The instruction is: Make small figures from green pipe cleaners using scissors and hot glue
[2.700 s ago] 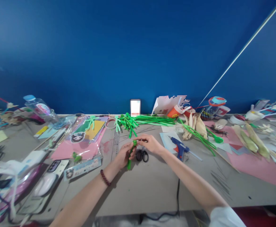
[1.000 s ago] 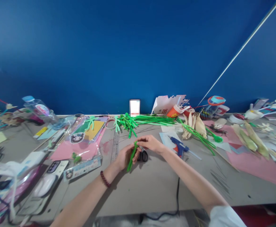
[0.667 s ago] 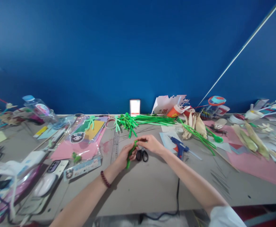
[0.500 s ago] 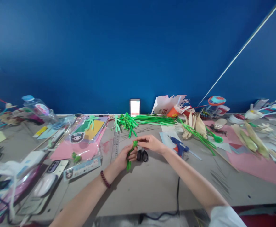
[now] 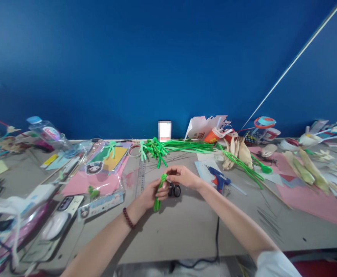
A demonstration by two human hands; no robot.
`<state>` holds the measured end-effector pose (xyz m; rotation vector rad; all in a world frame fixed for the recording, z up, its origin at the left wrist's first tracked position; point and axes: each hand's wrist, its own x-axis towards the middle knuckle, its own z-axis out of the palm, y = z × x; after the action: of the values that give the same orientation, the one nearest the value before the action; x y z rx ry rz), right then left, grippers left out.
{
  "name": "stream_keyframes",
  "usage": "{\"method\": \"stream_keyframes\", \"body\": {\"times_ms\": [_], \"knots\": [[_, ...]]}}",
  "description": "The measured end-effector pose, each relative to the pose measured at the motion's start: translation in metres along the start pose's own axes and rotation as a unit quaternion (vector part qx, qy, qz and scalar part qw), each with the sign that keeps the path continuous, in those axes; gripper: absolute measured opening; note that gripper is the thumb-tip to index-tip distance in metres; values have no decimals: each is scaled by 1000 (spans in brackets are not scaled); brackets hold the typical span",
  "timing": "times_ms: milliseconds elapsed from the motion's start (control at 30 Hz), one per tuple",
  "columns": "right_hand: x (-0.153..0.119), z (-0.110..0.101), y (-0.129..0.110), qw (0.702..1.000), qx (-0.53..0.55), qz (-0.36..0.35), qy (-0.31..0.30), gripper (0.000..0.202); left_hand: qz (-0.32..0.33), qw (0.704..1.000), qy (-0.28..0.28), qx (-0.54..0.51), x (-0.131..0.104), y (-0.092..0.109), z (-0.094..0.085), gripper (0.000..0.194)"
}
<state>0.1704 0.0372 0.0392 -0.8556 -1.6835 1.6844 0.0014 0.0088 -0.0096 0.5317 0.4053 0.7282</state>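
Note:
My left hand (image 5: 153,193), with a dark beaded bracelet at its wrist, is closed around a short bundle of green pipe cleaners (image 5: 157,204). The bundle's top is coiled or bent into a small knob above my fingers, and its lower ends stick out below them. My right hand (image 5: 182,177) pinches at that coiled top with thumb and fingertips; the exact bit between them is partly hidden. Under the hands lie the black handles of scissors (image 5: 176,190) on the grey table (image 5: 185,227). Behind them rests a heap of green pipe cleaners (image 5: 156,149).
A blue glue gun (image 5: 220,179) lies to the right, near long green stems (image 5: 240,165) and dried husks (image 5: 244,154). Leftward are a clear ruler (image 5: 141,177), pink paper (image 5: 82,184), a phone (image 5: 55,227) and a bottle (image 5: 48,130). A black cable (image 5: 216,238) crosses the front edge.
The bundle has turned slightly in my left hand, showing more of its length. My right fingertips have shifted a little around its top. Other things stay put.

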Motion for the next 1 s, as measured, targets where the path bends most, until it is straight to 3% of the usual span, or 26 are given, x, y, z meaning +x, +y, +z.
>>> {"method": "stream_keyframes", "body": {"times_ms": [100,200,300,600,733,1000], "knots": [[1,-1,3,997,-67,-31,37,23,44,996,63,44,5,-1,1,37],[3,-2,8,989,-121,-51,73,21,124,971,155,136,9,-4,0,40],[3,-1,12,985,-140,-52,91,23,173,947,186,198,10,-5,-1,38],[-1,2,4,983,-166,-53,59,29,124,949,216,192,10,0,8,35],[-1,-2,4,988,-139,-58,34,30,97,964,185,166,7,2,10,31],[0,-4,7,997,-68,-39,27,29,37,998,7,43,-3,8,13,36]]}}
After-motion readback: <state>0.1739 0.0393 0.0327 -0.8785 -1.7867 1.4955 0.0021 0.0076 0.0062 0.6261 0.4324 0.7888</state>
